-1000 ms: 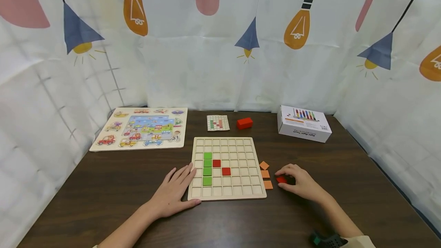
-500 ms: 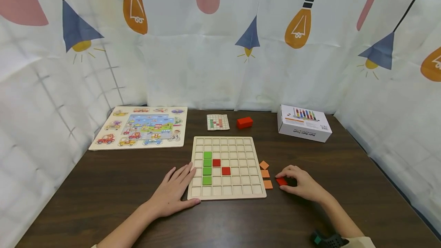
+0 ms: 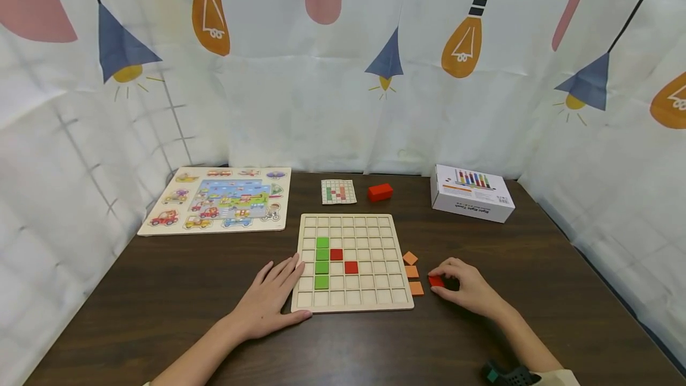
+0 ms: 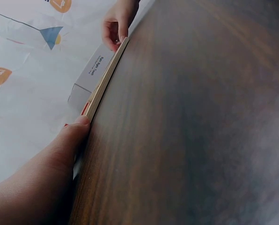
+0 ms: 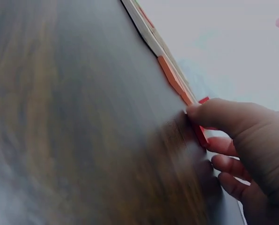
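In the head view a wooden grid board (image 3: 370,232) lies flat with several green tiles (image 3: 321,267) in one column and two red tiles (image 3: 351,267) to their right. My left hand (image 3: 270,296) rests at the board's left edge, fingers straight, thumb at the near left corner. To the board's right, my right hand (image 3: 466,288) holds a red tile (image 3: 436,281) by its edges between thumb and fingers, down at the table. The right wrist view shows the thumb at one end of that red tile (image 5: 200,135) and a finger at the other.
Three orange tiles (image 3: 416,288) lie along the board's right edge. Behind the board are a small pattern card (image 3: 339,192) and a red block (image 3: 380,192). A white box (image 3: 471,193) stands back right, a picture puzzle (image 3: 155,219) back left. A printed curtain (image 3: 321,106) encloses the table.
My right hand and the red tile have shifted only very slightly beside the orange tiles. The left hand and the board stay where they were.
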Demonstrator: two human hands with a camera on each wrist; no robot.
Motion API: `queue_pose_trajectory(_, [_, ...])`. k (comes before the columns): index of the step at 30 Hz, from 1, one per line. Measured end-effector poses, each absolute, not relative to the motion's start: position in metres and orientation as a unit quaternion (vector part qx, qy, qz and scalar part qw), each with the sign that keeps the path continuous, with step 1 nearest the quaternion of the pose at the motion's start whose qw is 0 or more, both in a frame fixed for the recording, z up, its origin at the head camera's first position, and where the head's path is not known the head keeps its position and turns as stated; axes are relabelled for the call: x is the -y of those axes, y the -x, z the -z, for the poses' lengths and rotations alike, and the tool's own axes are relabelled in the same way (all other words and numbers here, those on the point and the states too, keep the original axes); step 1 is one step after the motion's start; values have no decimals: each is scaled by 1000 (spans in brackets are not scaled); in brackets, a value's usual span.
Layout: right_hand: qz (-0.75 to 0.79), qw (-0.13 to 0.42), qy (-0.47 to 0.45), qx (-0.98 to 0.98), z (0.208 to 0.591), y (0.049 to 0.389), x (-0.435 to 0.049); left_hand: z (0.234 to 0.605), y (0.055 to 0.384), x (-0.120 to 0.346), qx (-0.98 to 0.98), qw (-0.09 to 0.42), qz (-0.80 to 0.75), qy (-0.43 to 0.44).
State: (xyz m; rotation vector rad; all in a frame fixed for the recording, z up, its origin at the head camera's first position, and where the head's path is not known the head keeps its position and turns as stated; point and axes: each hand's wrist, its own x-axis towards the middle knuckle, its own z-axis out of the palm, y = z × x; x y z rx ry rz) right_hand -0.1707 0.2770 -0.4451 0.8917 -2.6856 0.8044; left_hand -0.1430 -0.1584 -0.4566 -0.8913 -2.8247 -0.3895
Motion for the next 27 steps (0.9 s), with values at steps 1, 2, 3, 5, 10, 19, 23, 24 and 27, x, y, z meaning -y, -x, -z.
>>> queue_pose_trajectory(1, [-269, 107, -303, 908, 446, 171, -276, 457, 143, 158, 943, 77, 130, 297])
queue_pose_trajectory(2, [-265, 114, -304, 908, 447, 172, -276, 457, 143, 158, 943, 78, 130, 297])
queue_pose_trajectory(3, [-259, 121, -307, 908, 447, 172, -275, 457, 143, 159, 943, 78, 130, 297])
queue_pose_trajectory(5, [-244, 134, -313, 908, 448, 172, -275, 458, 143, 159, 943, 80, 130, 296])
queue_pose_trajectory(10, [-203, 160, -332, 907, 448, 171, -272, 458, 143, 159, 944, 78, 126, 295])
queue_pose_trajectory(19, [-213, 181, -352, 893, 449, 173, -271, 458, 144, 159, 944, 76, 127, 296])
queue_pose_trajectory(23, [-214, 186, -362, 888, 449, 173, -271, 458, 143, 159, 944, 73, 128, 294])
queue_pose_trajectory(24, [-215, 187, -365, 886, 449, 173, -271, 458, 143, 159, 945, 73, 128, 293])
queue_pose_trajectory(27, [-215, 189, -371, 883, 448, 173, -271, 458, 143, 158, 944, 77, 129, 294])
